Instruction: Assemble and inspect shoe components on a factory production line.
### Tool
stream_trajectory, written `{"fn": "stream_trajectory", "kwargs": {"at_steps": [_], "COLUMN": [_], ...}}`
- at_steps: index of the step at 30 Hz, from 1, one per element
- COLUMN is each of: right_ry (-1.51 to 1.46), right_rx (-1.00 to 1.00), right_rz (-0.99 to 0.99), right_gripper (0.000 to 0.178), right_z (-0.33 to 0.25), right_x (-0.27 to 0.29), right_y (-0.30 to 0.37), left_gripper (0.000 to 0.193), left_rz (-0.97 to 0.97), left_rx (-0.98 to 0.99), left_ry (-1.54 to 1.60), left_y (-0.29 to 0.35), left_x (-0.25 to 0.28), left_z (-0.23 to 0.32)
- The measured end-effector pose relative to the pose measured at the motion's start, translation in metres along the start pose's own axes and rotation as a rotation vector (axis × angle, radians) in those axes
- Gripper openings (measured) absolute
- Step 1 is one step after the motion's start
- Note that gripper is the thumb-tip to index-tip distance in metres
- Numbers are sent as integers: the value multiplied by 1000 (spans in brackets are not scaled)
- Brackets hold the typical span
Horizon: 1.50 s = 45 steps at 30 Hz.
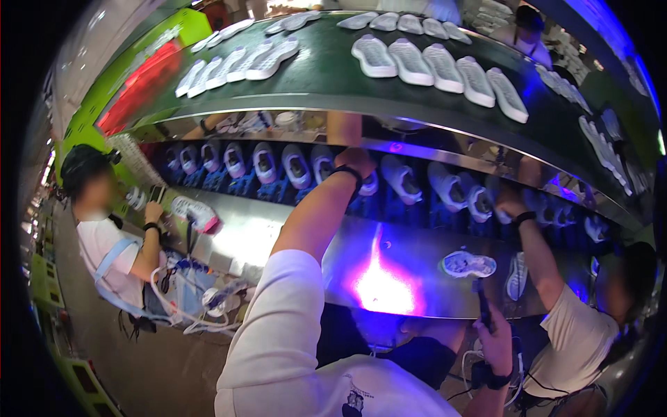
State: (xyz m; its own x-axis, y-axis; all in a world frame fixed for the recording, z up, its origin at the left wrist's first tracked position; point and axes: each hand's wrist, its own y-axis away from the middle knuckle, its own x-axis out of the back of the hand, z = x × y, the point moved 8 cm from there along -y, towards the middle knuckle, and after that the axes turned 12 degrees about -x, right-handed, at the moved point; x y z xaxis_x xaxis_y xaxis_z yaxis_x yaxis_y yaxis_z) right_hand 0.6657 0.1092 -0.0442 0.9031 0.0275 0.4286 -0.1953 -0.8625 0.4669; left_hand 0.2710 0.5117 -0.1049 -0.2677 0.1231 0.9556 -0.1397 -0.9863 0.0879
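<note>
Light-coloured sneakers [446, 187] stood in the head view in a long row on blue supports [240, 186], set side by side, apparently so that each could be reached singly. You had stretched your left hand [358, 161] over the metal worktop [267, 226] to this row, just over one of the shoes; whether its fingers were clenched on it or released, I could not tell. Your right hand [497, 340] had its fingers wrapped round a slim black-handled tool [483, 306], perhaps a brush. Its tip pointed away from you at the near edge of a white shoe sole [469, 264], and your low hold seemed to keep your fingers clear of that sole. Another sole [516, 276] lay flat just to its right. Beyond the row, more white soles [410, 62] were ranked on a green surface [323, 73], probably to keep them apart. On your right, a co-worker's hand [512, 204] was also at the sneakers.
</note>
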Motion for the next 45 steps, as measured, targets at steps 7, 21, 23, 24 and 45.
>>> {"fn": "stream_trajectory", "kwargs": {"at_steps": [7, 21, 23, 24, 45], "right_ry": [-279, -616, -626, -636, -390], "right_rx": [1, 89, 112, 120, 208], "right_rz": [-142, -99, -72, -51, 91], "right_gripper": [45, 52, 53, 53, 39], "right_z": [26, 93, 98, 105, 64], "right_x": [-31, -41, -45, -45, -5], "right_y": [-69, -115, -121, -125, -67], "left_gripper": [37, 60, 65, 65, 73], "left_rz": [318, 58, -17, -15, 86], "left_rx": [-192, -231, -164, -188, -344], "left_ry": [-212, 87, 152, 149, 1090], "left_y": [-49, -67, -85, -85, 319], "left_x": [-43, -102, -122, -125, -30], "left_z": [-1, 226, 212, 214, 175]}}
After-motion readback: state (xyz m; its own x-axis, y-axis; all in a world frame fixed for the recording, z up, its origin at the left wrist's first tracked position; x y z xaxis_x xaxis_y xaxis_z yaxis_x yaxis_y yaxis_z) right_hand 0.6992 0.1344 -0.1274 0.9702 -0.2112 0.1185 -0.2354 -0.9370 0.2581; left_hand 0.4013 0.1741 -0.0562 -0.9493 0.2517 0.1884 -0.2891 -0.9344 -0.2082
